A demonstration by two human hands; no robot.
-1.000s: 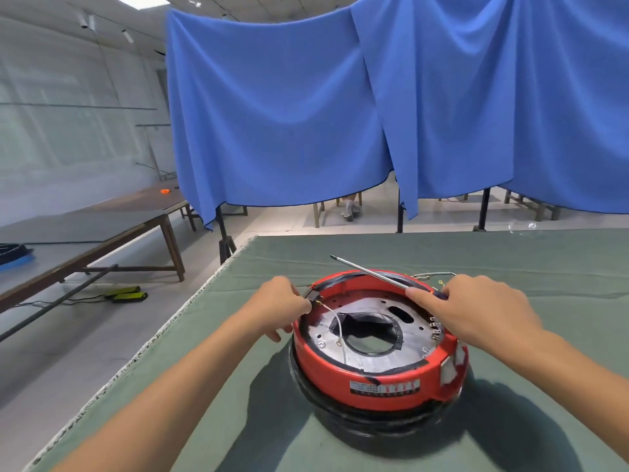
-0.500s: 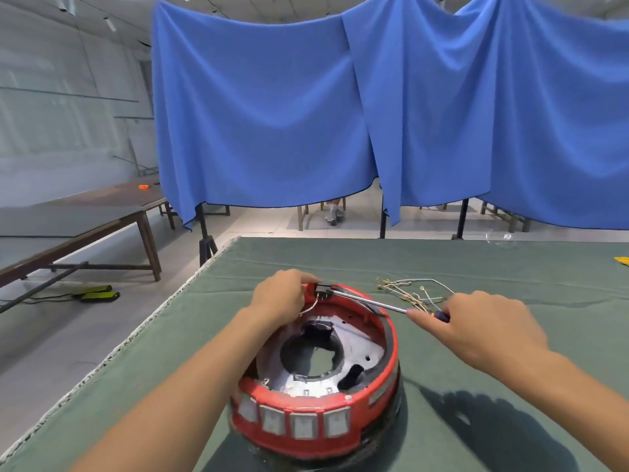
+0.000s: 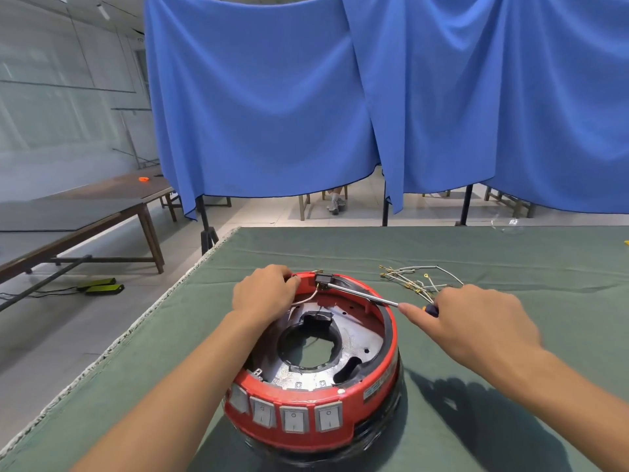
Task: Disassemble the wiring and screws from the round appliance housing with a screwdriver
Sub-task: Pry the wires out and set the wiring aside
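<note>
A round red appliance housing [image 3: 389,345] with a silver inner plate and a row of rocker switches on its near side sits upside down on the green table cloth [image 3: 510,420]. My left hand [image 3: 263,292] grips the housing's far rim, beside a white wire [image 3: 306,299] that runs to a small black part [image 3: 323,279] on the rim. My right hand [image 3: 476,318] holds a screwdriver [image 3: 360,292] by its handle, forefinger along the shaft. Its tip rests at the black part.
A bundle of loose white wires [image 3: 413,279] with ring terminals lies on the cloth behind my right hand. Blue curtains [image 3: 340,97] hang beyond the table's far edge. A wooden table [image 3: 85,212] stands to the left, across a gap of floor.
The housing has been turned so its switch row faces me. My left hand moved to the far rim, and the screwdriver tip came down onto the black part.
</note>
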